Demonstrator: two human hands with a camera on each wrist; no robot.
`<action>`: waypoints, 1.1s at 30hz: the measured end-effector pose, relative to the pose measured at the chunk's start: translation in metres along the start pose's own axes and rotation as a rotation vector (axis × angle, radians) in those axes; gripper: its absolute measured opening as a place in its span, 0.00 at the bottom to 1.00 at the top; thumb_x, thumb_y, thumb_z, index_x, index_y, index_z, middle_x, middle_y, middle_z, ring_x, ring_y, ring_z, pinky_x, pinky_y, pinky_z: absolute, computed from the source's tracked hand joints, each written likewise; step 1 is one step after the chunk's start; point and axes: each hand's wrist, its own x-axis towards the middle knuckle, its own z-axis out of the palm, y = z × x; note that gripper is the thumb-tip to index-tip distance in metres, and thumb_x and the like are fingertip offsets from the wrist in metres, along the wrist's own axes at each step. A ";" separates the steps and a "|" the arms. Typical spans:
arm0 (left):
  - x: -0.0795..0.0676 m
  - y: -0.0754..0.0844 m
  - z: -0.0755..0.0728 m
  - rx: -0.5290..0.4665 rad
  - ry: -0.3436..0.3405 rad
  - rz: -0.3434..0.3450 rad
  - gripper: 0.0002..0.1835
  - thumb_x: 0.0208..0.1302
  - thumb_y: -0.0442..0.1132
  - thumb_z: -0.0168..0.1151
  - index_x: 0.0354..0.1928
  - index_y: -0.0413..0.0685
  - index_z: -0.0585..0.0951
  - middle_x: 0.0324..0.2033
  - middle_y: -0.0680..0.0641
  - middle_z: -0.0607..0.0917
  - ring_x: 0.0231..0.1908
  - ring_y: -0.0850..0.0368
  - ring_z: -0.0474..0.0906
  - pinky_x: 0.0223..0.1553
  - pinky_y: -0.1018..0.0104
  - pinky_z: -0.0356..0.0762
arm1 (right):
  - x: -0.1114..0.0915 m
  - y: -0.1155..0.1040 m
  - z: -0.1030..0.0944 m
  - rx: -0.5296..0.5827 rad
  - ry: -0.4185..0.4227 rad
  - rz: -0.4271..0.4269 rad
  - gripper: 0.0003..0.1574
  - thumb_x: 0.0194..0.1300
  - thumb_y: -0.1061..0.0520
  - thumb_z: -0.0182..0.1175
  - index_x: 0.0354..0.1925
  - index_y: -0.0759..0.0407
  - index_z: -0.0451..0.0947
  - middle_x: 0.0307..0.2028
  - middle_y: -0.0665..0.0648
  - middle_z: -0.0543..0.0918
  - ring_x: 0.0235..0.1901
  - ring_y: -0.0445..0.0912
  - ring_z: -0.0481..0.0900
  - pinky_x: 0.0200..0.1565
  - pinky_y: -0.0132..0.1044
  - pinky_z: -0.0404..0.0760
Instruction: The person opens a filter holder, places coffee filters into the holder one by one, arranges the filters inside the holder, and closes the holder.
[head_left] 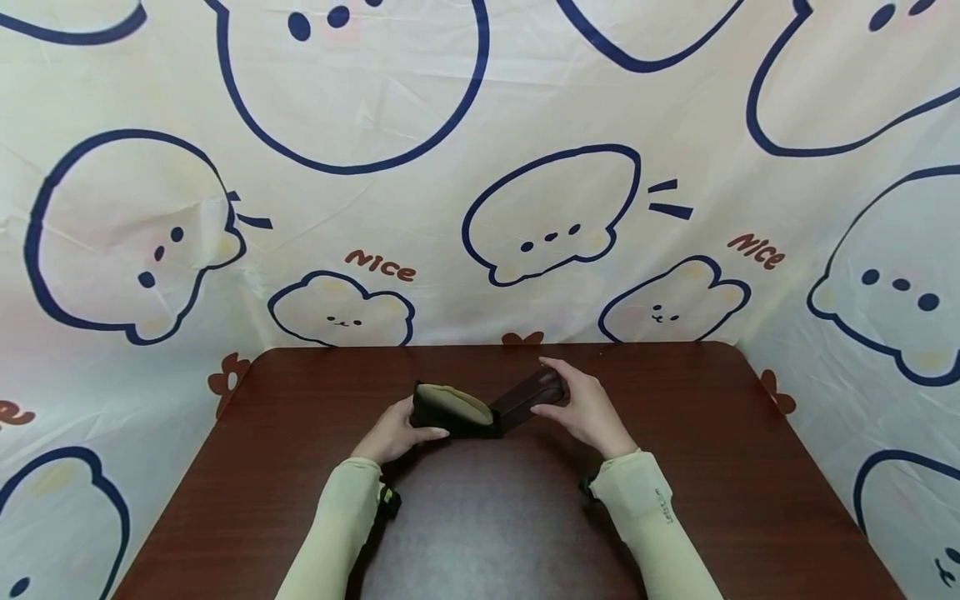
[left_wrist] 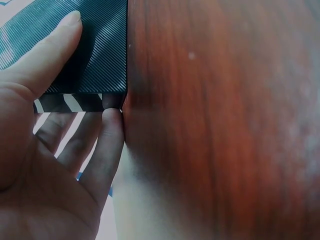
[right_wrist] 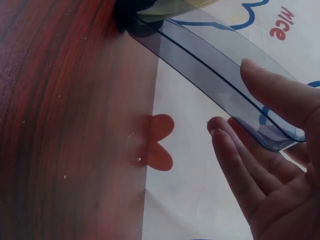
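A black box with a finely ribbed face (left_wrist: 100, 60) stands tilted on the table, its clear smoky lid (head_left: 521, 402) swung out to the right. Something pale yellow with a curved edge (head_left: 459, 403) shows in its opening; its kind I cannot tell. My left hand (head_left: 393, 432) grips the box's left end, thumb across the ribbed face and fingertips at the lower edge. At the lid's far end, my right hand (head_left: 591, 410) holds the lid between thumb and fingers. In the right wrist view, the lid (right_wrist: 210, 75) rises from the dark hinge end towards that hand.
The dark brown wooden table (head_left: 697, 492) spreads around both hands. Behind it and at both sides hangs a white cloth (head_left: 435, 208) printed with blue cartoon outlines; it meets the table's far edge close beyond the box.
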 end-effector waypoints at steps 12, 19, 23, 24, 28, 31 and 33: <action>0.000 -0.003 0.001 -0.024 0.006 -0.007 0.37 0.62 0.50 0.77 0.71 0.51 0.75 0.72 0.41 0.74 0.73 0.39 0.67 0.68 0.39 0.70 | 0.008 -0.015 0.002 0.006 -0.024 -0.049 0.50 0.61 0.57 0.77 0.76 0.49 0.66 0.56 0.56 0.84 0.30 0.43 0.79 0.39 0.40 0.82; 0.000 -0.002 0.000 -0.012 0.010 -0.008 0.37 0.62 0.50 0.77 0.71 0.50 0.75 0.72 0.41 0.74 0.73 0.39 0.68 0.68 0.39 0.70 | 0.014 -0.021 0.006 -0.024 -0.055 -0.105 0.51 0.61 0.58 0.77 0.77 0.49 0.65 0.53 0.55 0.84 0.28 0.40 0.77 0.36 0.36 0.81; -0.001 -0.002 0.000 -0.011 0.014 -0.002 0.36 0.62 0.49 0.77 0.70 0.51 0.76 0.71 0.41 0.75 0.72 0.39 0.69 0.68 0.39 0.71 | 0.019 -0.027 0.009 -0.032 -0.078 -0.138 0.52 0.60 0.58 0.77 0.77 0.49 0.65 0.52 0.53 0.85 0.28 0.40 0.78 0.36 0.35 0.82; -0.001 -0.002 0.000 -0.010 0.012 -0.003 0.36 0.62 0.49 0.77 0.70 0.51 0.75 0.71 0.41 0.75 0.72 0.39 0.69 0.68 0.39 0.71 | 0.020 -0.029 0.010 -0.036 -0.082 -0.144 0.52 0.60 0.58 0.77 0.77 0.49 0.65 0.52 0.52 0.85 0.29 0.40 0.79 0.36 0.35 0.82; -0.002 -0.001 0.000 -0.010 0.010 -0.014 0.37 0.62 0.50 0.76 0.72 0.51 0.74 0.72 0.41 0.73 0.73 0.38 0.68 0.68 0.38 0.71 | 0.024 -0.038 0.015 -0.061 -0.097 -0.179 0.49 0.61 0.56 0.77 0.75 0.49 0.67 0.51 0.51 0.85 0.36 0.39 0.82 0.40 0.35 0.84; -0.001 0.001 0.000 -0.001 0.009 -0.020 0.36 0.62 0.50 0.76 0.70 0.52 0.76 0.71 0.42 0.75 0.72 0.39 0.69 0.68 0.39 0.71 | 0.026 -0.044 0.019 -0.066 -0.101 -0.192 0.42 0.60 0.54 0.78 0.69 0.50 0.73 0.48 0.49 0.86 0.40 0.39 0.84 0.42 0.35 0.85; -0.001 0.002 0.001 0.001 0.006 -0.027 0.35 0.62 0.50 0.76 0.70 0.53 0.76 0.71 0.43 0.76 0.72 0.40 0.70 0.67 0.39 0.71 | 0.027 -0.046 0.021 -0.079 -0.096 -0.190 0.36 0.60 0.53 0.78 0.64 0.51 0.77 0.44 0.49 0.86 0.39 0.40 0.84 0.41 0.36 0.85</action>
